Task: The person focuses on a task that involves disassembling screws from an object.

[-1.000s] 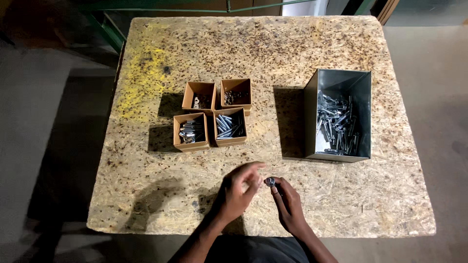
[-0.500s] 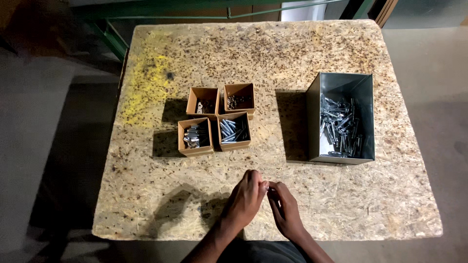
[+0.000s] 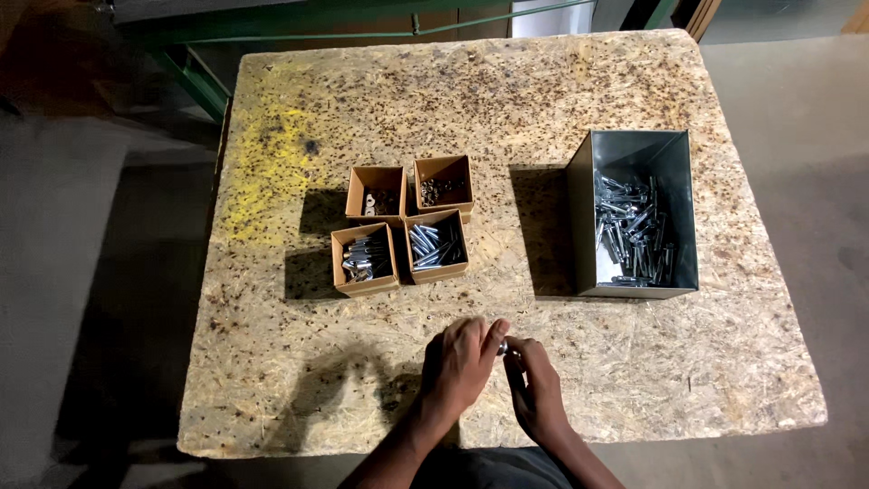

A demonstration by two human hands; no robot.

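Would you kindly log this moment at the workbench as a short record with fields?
surface: chipboard table
left hand: pinching a small metal part together with the other hand
right hand: fingertips on the same part
cardboard boxes: four, set in a square, holding small metal hardware
metal bin: grey, open, on the right, with silver bolts inside
part type: too small to tell

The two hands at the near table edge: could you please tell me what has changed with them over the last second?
The left hand and right hand have closed together, fingertips now meeting around a small silvery metal piece that is barely visible. The four small brown cardboard boxes of metal parts and the grey metal bin of bolts stayed put on the chipboard table.
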